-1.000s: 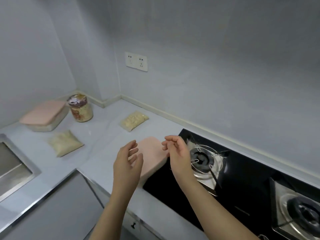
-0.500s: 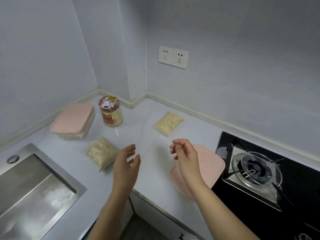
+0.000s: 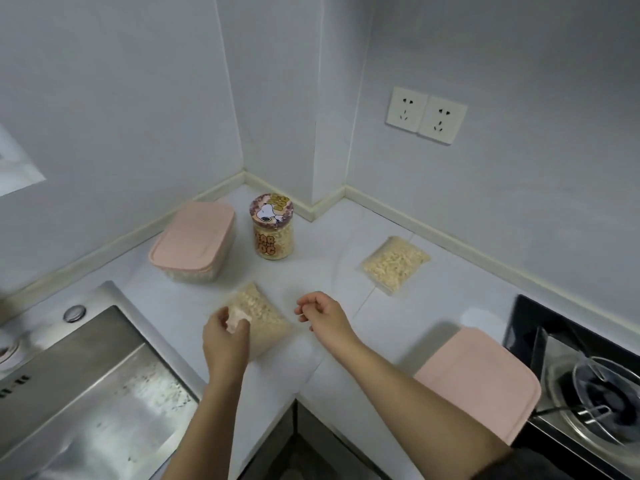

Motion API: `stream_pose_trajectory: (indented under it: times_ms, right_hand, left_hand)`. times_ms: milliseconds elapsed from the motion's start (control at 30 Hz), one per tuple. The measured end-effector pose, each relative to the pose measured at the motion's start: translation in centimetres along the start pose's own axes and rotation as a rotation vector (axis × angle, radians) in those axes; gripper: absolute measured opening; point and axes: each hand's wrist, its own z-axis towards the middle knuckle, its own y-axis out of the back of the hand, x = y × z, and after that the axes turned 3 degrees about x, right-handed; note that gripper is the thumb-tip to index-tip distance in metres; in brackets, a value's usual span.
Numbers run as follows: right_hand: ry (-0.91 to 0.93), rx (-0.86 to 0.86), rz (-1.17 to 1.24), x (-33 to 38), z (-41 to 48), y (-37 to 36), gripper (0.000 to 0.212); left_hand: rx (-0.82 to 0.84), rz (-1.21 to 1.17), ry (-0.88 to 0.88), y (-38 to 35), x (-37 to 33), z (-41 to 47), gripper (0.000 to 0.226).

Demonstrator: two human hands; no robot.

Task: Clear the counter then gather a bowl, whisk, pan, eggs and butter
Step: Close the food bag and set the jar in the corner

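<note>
The left hand (image 3: 225, 337) reaches over the counter's (image 3: 329, 244) front edge just right of the sink (image 3: 86, 386). Its thumb and fingertips are curled round the near-left corner of the near bag (image 3: 266, 317), a clear pouch of pale flakes lying flat on the surface. The right hand (image 3: 322, 315) hangs just right of the same bag, apart from it. Its fingers are loosely curled and it grasps nothing.

Behind the near bag, toward the counter's back corner, we see a clear box with a pink lid (image 3: 194, 242) close to the left wall. An upright jar (image 3: 273, 226) with a cartoon-dog lid stands just to its right, and pale pieces show through its side. A far bag (image 3: 394, 263) of similar flakes lies flat near the back edge along the right wall, well apart from the jar.

At the counter's right end a pink lid (image 3: 481, 379) lies against the black hob (image 3: 519, 323), reaching the front edge. We cannot tell what lies beneath it. A gas burner (image 3: 602, 389) sits in the hob, and a double socket (image 3: 426, 114) is set in the right wall.
</note>
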Motion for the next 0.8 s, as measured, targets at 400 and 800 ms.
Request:
stream_pose_trajectory:
  times_ms: [400, 800]
  right_hand:
    - [-0.251, 0.091, -0.214, -0.9, 8.1, -6.7, 0.034]
    - [-0.012, -0.091, 0.132, 0.8, 4.6, 0.6, 0.023]
  left_hand:
    - [0.082, -0.424, 0.555, 0.2, 3.2, 11.5, 0.022]
    - [0.354, -0.398, 0.016, -3.3, -4.6, 5.3, 0.024]
